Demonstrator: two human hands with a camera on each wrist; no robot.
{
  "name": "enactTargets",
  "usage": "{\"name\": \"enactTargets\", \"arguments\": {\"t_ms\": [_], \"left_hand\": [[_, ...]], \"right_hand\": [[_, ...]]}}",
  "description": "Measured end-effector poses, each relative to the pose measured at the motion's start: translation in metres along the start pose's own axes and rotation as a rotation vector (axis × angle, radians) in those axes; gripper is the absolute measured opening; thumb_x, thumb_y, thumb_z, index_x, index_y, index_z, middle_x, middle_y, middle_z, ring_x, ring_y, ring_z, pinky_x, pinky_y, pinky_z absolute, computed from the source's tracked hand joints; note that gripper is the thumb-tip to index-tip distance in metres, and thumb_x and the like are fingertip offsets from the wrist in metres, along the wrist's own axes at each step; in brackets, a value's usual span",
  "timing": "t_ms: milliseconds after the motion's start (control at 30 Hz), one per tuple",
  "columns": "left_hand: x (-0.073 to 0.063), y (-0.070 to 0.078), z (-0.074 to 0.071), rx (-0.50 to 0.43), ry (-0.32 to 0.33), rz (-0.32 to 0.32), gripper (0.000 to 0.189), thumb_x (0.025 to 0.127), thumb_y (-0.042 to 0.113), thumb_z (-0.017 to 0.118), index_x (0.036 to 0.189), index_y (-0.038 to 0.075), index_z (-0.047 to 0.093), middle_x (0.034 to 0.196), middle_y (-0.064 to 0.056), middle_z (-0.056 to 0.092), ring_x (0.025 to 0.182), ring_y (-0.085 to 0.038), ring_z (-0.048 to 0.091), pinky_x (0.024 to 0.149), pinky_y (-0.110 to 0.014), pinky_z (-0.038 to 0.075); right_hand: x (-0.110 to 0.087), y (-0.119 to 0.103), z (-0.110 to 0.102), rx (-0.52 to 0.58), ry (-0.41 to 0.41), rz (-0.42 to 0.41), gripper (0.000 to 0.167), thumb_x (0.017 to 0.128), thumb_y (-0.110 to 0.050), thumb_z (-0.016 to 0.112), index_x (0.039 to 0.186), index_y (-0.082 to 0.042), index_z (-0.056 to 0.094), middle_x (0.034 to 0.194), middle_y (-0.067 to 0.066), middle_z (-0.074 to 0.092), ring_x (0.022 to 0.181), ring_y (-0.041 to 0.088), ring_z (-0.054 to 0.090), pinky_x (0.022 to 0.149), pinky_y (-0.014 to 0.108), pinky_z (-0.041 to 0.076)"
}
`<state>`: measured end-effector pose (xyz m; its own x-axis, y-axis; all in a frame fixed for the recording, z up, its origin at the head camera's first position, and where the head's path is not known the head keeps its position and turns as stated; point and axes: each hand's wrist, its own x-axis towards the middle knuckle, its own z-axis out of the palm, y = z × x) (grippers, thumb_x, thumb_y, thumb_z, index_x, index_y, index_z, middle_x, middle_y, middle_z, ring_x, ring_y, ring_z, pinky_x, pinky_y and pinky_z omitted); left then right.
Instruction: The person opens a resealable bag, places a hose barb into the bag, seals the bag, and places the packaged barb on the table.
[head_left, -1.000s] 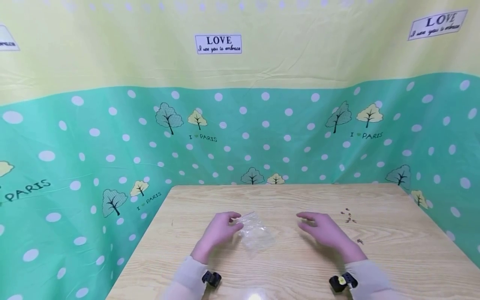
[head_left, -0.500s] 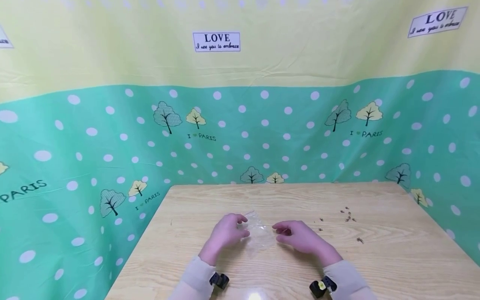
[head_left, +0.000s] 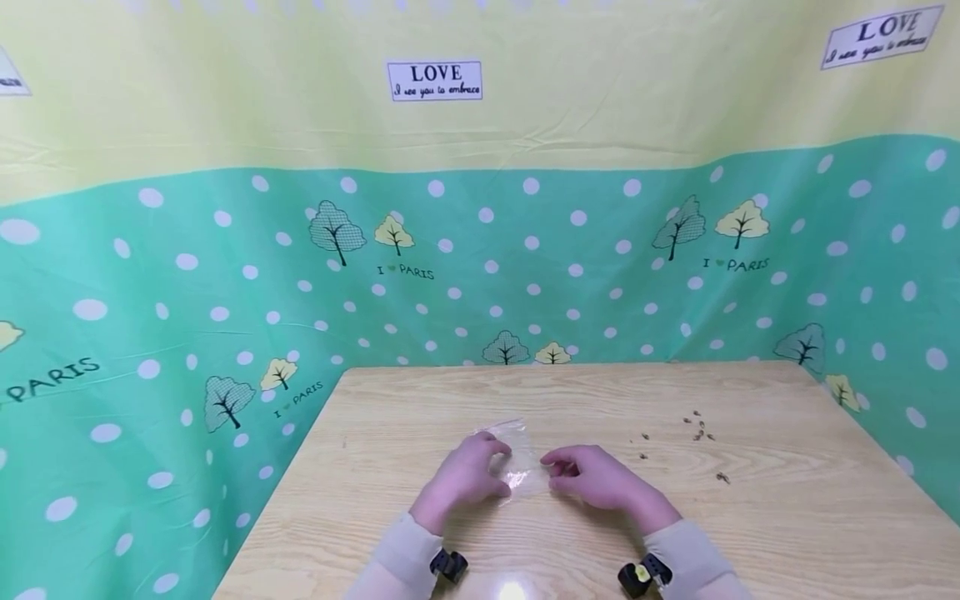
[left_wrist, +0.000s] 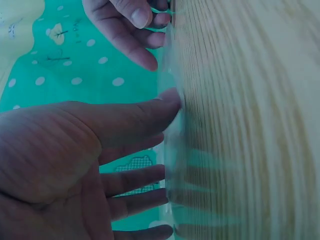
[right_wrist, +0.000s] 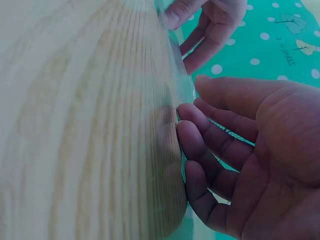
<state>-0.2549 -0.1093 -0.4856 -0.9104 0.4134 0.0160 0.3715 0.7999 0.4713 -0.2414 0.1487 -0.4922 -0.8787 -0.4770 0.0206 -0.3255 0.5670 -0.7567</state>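
Observation:
A clear plastic bag [head_left: 522, 450] lies flat on the table between the two hands. My left hand [head_left: 468, 471] rests on its left side; in the left wrist view the thumb [left_wrist: 167, 102] touches the film and the other fingers are spread and fairly straight. Close to the bag's right edge is my right hand [head_left: 596, 477], its fingers loosely curled. The right wrist view shows those fingers [right_wrist: 192, 137] low at the tabletop with nothing held between them. Whether the right fingertips touch the bag cannot be made out.
Several small dark brown bits [head_left: 701, 435] lie scattered on the wooden table [head_left: 795, 533], right of the right hand. They are too small to identify. A green and yellow printed curtain [head_left: 420, 250] hangs behind and at both sides of the table.
My right hand has moved left to the bag's right edge, uncovering two more small bits. My left hand has slid right, further over the bag, which has turned and shifted slightly.

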Motion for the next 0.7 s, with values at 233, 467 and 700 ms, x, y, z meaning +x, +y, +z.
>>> {"name": "enactTargets", "arguments": {"t_ms": [233, 467, 700], "left_hand": [[-0.0006, 0.0045, 0.0003, 0.071, -0.094, 0.037, 0.063, 0.081, 0.005, 0.088, 0.141, 0.016, 0.07, 0.157, -0.015, 0.054, 0.141, -0.04, 0.054, 0.117, -0.065, 0.042], [-0.0019, 0.0047, 0.0054, 0.097, -0.136, 0.081, 0.063, 0.089, -0.01, 0.07, 0.144, 0.022, 0.067, 0.161, -0.008, 0.052, 0.149, -0.034, 0.048, 0.115, -0.079, 0.033], [-0.0019, 0.0053, 0.0031, 0.065, -0.179, 0.117, 0.083, 0.083, -0.019, 0.068, 0.153, 0.024, 0.058, 0.163, 0.001, 0.05, 0.156, -0.032, 0.037, 0.12, -0.078, 0.024]], "right_hand": [[-0.0023, 0.002, -0.004, -0.024, 0.039, 0.065, 0.037, 0.098, -0.022, 0.077, 0.132, -0.007, 0.074, 0.103, -0.005, 0.072, 0.098, 0.015, 0.065, 0.093, 0.043, 0.057], [-0.004, 0.0061, -0.0074, 0.039, 0.08, 0.16, 0.038, 0.098, -0.019, 0.076, 0.132, -0.003, 0.072, 0.101, 0.0, 0.07, 0.083, 0.016, 0.063, 0.075, 0.035, 0.057], [0.0031, 0.0082, -0.0079, 0.005, 0.187, 0.209, 0.046, 0.098, -0.018, 0.076, 0.139, 0.001, 0.067, 0.095, -0.001, 0.065, 0.076, 0.014, 0.058, 0.074, 0.033, 0.052]]}}
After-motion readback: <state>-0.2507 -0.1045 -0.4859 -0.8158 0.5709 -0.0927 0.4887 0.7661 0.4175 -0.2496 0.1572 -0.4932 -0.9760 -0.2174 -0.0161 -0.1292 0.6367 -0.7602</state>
